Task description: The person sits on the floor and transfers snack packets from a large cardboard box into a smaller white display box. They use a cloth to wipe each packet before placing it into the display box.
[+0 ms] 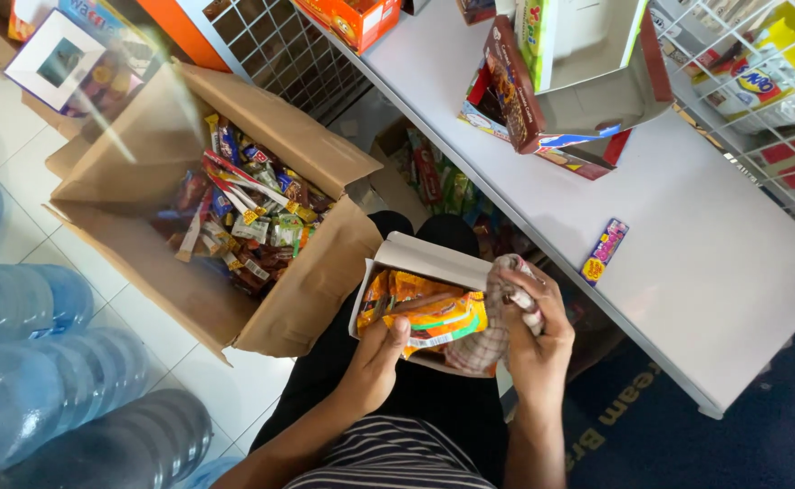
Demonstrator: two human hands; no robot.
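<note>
Now, down on the lap: small white carton [420,255] of orange and yellow snack packets [433,312], propped open-side up against the dark trousers so the contents face the head. Left hand [381,349] curled under the near edge, thumb hooked over the packets, fingers closed on the carton to keep it from sliding off. Right hand [531,330] shut tight round a bunched checked cloth [497,330], pressed against the carton's right side, seemingly for wiping. Just left, on the tiled floor, big brown cardboard box [144,181] with flaps splayed wide, heaped with mixed sweets and sachets [243,213], within easy reach. Further left, blue water jugs [44,362] lying in a row. To the right, white shelf [705,272] carrying one loose purple candy pack [604,251] and an emptied display carton [578,81], tipped on its side. Wire racks behind, stocked.
</note>
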